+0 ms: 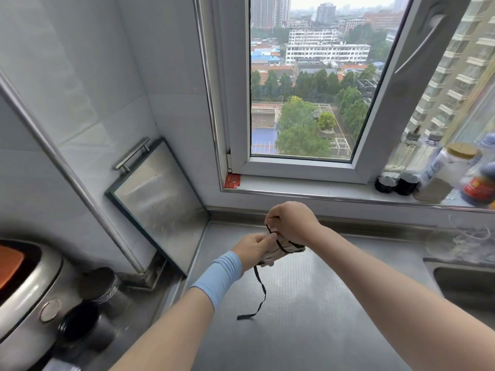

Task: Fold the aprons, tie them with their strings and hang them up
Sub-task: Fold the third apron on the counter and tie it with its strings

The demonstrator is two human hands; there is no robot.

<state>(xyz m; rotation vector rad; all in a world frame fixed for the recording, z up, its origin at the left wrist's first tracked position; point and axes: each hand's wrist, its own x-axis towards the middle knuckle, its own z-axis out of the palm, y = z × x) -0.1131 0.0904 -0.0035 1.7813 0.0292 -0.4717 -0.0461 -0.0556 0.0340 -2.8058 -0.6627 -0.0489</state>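
Apron (284,246) above counter (308,290); sink (466,285) right

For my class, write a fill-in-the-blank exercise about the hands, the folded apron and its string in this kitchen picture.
1. The string of the folded apron is ____ in colour.
2. The light-blue sleeve is worn on the ____ wrist.
3. The left hand holds the apron, while the right hand pinches its ____.

Missing words: black; left; string.
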